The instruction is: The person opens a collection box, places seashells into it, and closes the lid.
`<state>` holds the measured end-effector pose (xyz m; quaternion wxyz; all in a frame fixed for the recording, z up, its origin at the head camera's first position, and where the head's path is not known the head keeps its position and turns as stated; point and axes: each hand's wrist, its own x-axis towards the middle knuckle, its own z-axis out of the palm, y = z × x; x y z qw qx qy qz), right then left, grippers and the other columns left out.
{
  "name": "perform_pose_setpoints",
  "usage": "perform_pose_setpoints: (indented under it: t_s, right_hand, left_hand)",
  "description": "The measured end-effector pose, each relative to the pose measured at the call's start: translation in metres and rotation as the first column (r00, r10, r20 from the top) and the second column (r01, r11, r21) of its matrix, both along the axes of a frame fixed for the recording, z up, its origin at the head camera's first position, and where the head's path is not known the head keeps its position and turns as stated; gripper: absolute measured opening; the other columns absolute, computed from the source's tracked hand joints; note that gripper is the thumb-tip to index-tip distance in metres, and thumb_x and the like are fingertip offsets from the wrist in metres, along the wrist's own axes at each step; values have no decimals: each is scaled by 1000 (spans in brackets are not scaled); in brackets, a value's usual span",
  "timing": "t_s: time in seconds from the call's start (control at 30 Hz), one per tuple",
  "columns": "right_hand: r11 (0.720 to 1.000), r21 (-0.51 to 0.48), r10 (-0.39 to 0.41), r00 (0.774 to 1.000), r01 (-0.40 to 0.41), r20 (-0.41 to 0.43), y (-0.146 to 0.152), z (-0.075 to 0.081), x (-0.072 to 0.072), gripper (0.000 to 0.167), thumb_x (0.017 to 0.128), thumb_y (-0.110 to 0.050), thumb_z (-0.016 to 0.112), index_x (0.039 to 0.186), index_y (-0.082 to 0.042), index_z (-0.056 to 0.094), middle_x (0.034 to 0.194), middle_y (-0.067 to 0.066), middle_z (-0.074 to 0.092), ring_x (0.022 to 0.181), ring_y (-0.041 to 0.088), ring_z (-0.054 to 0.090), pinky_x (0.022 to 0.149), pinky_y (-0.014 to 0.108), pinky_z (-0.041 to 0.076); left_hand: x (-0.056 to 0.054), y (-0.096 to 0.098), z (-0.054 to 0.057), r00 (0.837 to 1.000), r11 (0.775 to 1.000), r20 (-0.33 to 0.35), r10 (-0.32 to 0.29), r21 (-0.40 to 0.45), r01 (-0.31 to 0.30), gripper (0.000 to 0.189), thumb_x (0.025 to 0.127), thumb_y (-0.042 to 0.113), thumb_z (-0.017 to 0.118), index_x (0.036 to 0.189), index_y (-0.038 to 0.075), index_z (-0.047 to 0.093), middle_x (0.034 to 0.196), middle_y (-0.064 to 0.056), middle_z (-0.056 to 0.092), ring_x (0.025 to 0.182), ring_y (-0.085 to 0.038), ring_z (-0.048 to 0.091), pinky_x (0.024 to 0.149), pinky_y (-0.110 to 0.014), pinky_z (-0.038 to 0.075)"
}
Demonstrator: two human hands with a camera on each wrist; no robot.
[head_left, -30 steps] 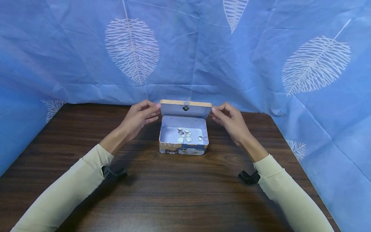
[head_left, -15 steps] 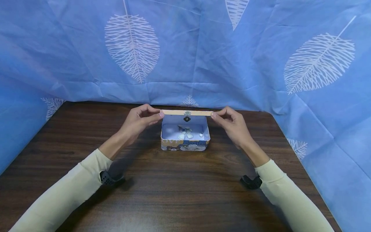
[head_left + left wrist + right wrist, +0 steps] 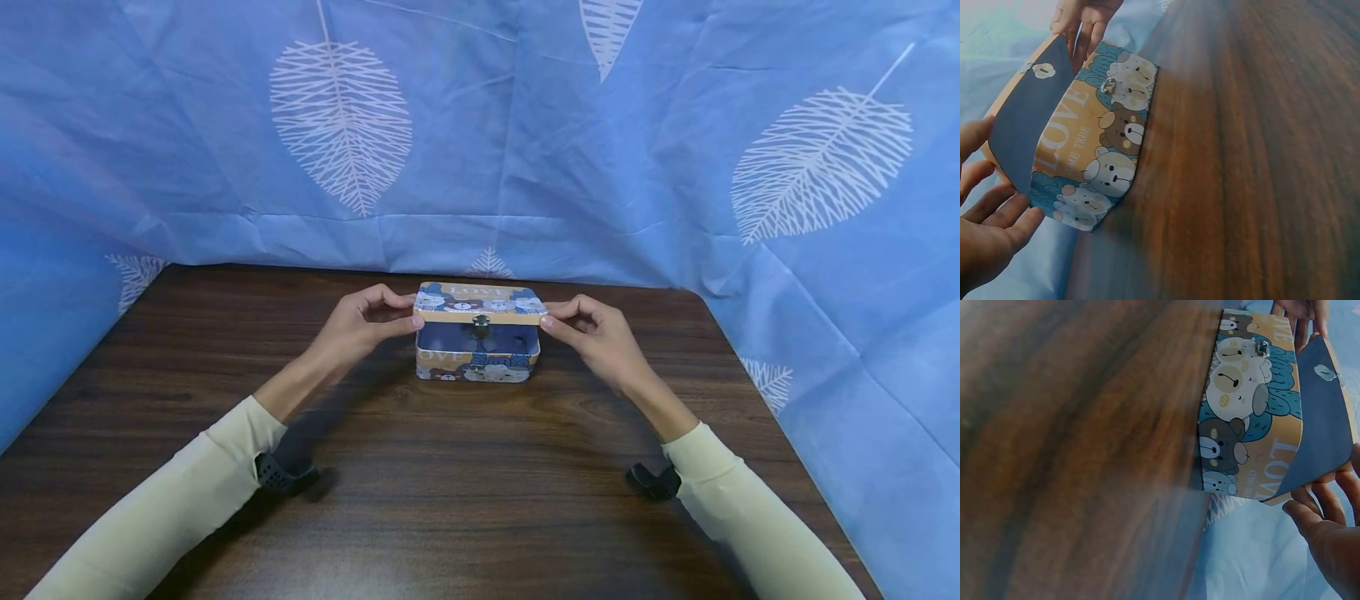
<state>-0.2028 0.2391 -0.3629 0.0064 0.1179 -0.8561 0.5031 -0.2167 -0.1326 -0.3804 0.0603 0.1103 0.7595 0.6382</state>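
A small tin box with cartoon bears and the word LOVE stands on the table. Its hinged lid slants partway down, leaving a gap at the front. My left hand holds the lid's left front corner between thumb and fingers. At the opposite corner, my right hand pinches the lid the same way. A metal clasp sits at the middle of the lid's front edge. In the left wrist view the lid's plain inner face shows. Shadow and the lid hide the box's contents.
The dark wood table extends in front of the box. A blue cloth with white leaf patterns hangs behind the table and down its right side. Black straps with dark modules sit on both sleeved wrists.
Both hands have swung the lid forward and down from nearly upright, so its printed top now shows. Several pale shell-like pieces seen earlier inside the box are now hidden.
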Motion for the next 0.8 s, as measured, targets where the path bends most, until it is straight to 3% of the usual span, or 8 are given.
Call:
perform_pose_setpoints:
  t_s: [0.1, 0.2, 0.27, 0.37, 0.5, 0.7, 0.8]
  right_hand:
    - [1000, 15, 9, 1000, -9, -12, 0, -3, 2, 27, 112, -29, 74, 120, -3, 72, 157, 16, 70, 150, 35, 63, 126, 52, 52]
    - [999, 39, 16, 1000, -15, -22, 0, -6, 4, 26, 112, -28, 75, 120, -3, 72, 156, 16, 70, 149, 36, 63, 127, 58, 50]
    - [998, 61, 25, 999, -23, -32, 0, -7, 5, 26, 113, -28, 74, 120, -3, 72, 156, 16, 70, 147, 36, 65, 123, 54, 54]
    - [995, 86, 44, 998, -41, -36, 0, -9, 6, 25, 113, -27, 73, 121, -3, 72, 157, 17, 69, 143, 37, 68, 113, 35, 60]
    - [995, 76, 66, 997, -63, -36, 2, -11, 6, 23, 113, -25, 73, 120, -3, 72, 157, 18, 68, 138, 37, 69, 98, 14, 56]
    - [996, 63, 62, 996, -59, -57, 1, -13, 8, 22, 114, -23, 72, 122, -2, 72, 156, 19, 68, 138, 38, 69, 99, 11, 55]
    - [997, 59, 49, 997, -45, -62, 1, -12, 9, 22, 113, -21, 72, 122, -1, 72, 156, 19, 68, 140, 38, 69, 105, 18, 58]
  left_hand:
    - [2, -1, -3, 1000, 1000, -7, -6, -22, 6, 27, 104, 16, 85, 124, 4, 71, 160, -13, 68, 143, -33, 69, 108, -31, 63]
    - [3, -1, -5, 1000, 999, -15, -14, -32, 13, 29, 103, 15, 85, 126, 3, 71, 161, -13, 67, 143, -34, 69, 105, -27, 64]
    - [5, -1, -7, 1000, 999, -20, -16, -38, 15, 30, 103, 14, 85, 127, 3, 70, 162, -13, 66, 144, -34, 68, 106, -28, 64]
    - [6, -1, -9, 999, 998, -27, -18, -53, 17, 30, 102, 13, 86, 126, 3, 71, 164, -12, 64, 145, -34, 68, 109, -32, 64]
    - [8, -1, -11, 999, 997, -34, -14, -79, 12, 28, 102, 14, 86, 124, 5, 72, 165, -11, 64, 145, -33, 68, 112, -37, 64]
    - [9, 0, -12, 998, 995, -60, -5, -99, -1, 34, 104, 14, 84, 134, 7, 70, 165, -11, 63, 145, -37, 67, 116, -49, 62]
    - [10, 2, -13, 997, 994, -82, -13, -108, 4, 37, 105, 13, 83, 140, 9, 70, 160, -13, 63, 146, -38, 66, 116, -52, 61]
